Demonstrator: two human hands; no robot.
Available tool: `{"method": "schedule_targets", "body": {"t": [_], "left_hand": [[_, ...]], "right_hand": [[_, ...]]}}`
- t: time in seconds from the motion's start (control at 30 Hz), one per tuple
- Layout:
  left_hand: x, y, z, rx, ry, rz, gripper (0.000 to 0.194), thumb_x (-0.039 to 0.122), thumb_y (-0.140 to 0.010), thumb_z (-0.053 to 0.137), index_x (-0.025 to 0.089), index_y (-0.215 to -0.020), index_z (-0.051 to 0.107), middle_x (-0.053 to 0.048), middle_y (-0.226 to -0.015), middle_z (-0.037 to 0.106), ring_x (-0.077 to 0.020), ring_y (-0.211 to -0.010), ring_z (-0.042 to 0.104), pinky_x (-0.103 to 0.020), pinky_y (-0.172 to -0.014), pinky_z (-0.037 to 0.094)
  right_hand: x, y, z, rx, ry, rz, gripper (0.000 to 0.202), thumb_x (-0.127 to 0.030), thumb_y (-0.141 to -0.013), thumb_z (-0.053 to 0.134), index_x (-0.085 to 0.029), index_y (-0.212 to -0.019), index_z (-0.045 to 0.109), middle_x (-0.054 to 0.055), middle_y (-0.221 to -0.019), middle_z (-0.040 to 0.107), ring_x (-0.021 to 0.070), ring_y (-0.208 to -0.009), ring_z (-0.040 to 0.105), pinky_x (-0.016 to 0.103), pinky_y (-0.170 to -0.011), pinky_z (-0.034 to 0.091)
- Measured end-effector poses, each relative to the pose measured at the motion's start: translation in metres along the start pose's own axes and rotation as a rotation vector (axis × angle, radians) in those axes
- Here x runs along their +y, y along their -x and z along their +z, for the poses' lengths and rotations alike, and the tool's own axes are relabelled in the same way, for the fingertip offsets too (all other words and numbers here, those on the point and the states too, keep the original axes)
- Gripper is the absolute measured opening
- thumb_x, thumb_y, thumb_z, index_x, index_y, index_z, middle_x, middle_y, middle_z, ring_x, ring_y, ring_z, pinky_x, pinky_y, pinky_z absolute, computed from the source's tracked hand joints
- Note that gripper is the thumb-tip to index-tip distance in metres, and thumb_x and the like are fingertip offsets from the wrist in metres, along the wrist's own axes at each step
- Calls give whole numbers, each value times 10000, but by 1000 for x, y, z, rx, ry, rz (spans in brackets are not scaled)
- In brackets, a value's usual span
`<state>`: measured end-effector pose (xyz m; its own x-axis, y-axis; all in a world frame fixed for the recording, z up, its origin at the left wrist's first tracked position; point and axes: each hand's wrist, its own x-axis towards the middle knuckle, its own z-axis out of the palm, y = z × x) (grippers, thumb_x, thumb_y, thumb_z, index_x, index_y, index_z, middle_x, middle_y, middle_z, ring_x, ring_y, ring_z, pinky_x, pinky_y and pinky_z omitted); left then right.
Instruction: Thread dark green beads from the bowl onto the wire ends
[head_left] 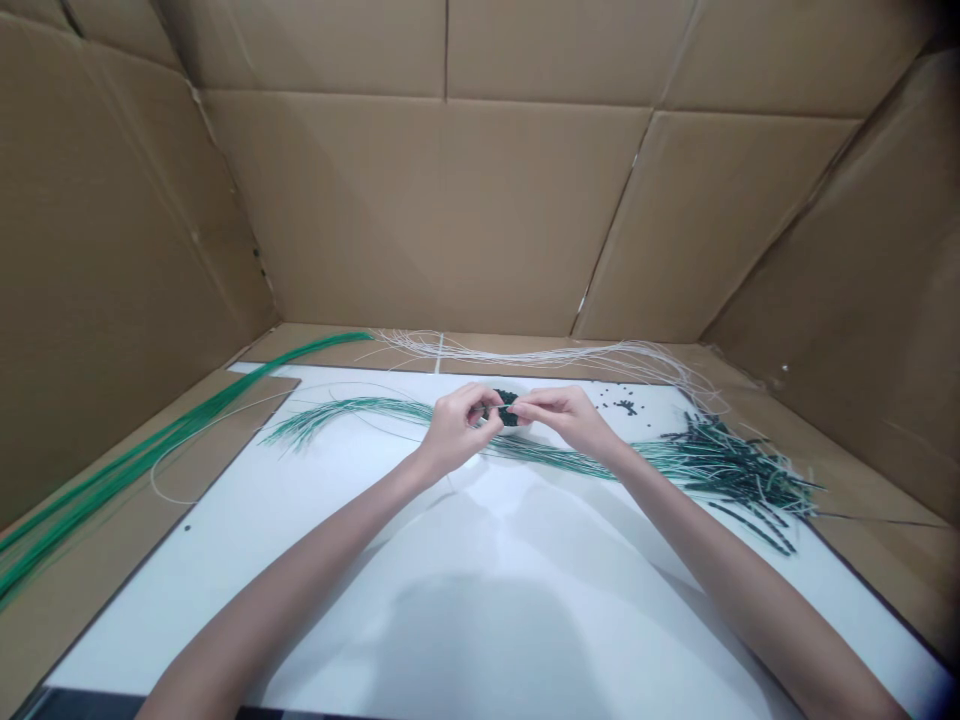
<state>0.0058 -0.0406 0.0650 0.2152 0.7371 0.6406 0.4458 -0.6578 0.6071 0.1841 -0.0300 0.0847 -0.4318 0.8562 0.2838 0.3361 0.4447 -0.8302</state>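
My left hand [456,428] and my right hand [568,415] meet near the middle of the white board, fingertips almost touching. Both are closed in a pinch on a thin wire [507,407] that spans the small gap between them. Whether a bead sits in the right fingertips is too small to tell. Just behind the fingers is a small bowl of dark green beads [508,396], partly hidden by them. Beneath my hands runs a bundle of green wires [555,455], its right end thick with dark beaded tips [742,470].
Loose dark beads [625,407] lie scattered right of the bowl. White wires [525,357] stretch along the back edge, and a long green bundle [217,405] lies at left. Cardboard walls [450,220] enclose the back and sides of the white board [315,560].
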Motion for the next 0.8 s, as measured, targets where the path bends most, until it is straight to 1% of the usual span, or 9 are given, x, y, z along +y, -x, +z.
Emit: {"method": "schedule_targets", "body": {"t": [0.07,0.2,0.4,0.57,0.8], "left_hand": [[1,0,-1,-5,-7,2,62,152,-722,507,154,-691,562,30,-598,502,-62,-498,374,-178,-498,324],[2,-1,-2,-10,-1,6,119,210,-779,505,155,-714,588,12,-626,538,-69,-515,404,-186,-513,337],[-1,0,-1,-51,10,6,135,229,-790,515,159,-737,617,5,-632,562,-76,-526,417,-194,-529,343],[1,0,-1,-33,7,-3,129,226,-786,520,157,-732,615,12,-617,548,-72,-517,404,-192,-521,332],[-3,-2,0,56,19,-92,104,217,-771,529,152,-722,594,10,-661,570,-67,-521,382,-191,-524,328]], "right_hand": [[1,0,0,12,6,-4,298,-426,-723,567,-153,-705,684,44,-685,654,162,-655,584,267,-644,463],[4,-1,-1,15,28,-29,280,-419,-721,572,-165,-686,687,40,-696,661,164,-666,592,264,-645,473],[7,-2,-2,7,47,-26,245,-399,-714,591,-178,-704,698,25,-660,665,161,-646,603,263,-657,473],[4,-1,-2,7,-1,10,197,-352,-697,615,-178,-721,704,28,-698,686,173,-676,622,276,-683,484],[11,-4,-2,141,-156,84,216,-312,-619,683,-165,-774,713,50,-772,707,211,-760,642,329,-737,494]]}}
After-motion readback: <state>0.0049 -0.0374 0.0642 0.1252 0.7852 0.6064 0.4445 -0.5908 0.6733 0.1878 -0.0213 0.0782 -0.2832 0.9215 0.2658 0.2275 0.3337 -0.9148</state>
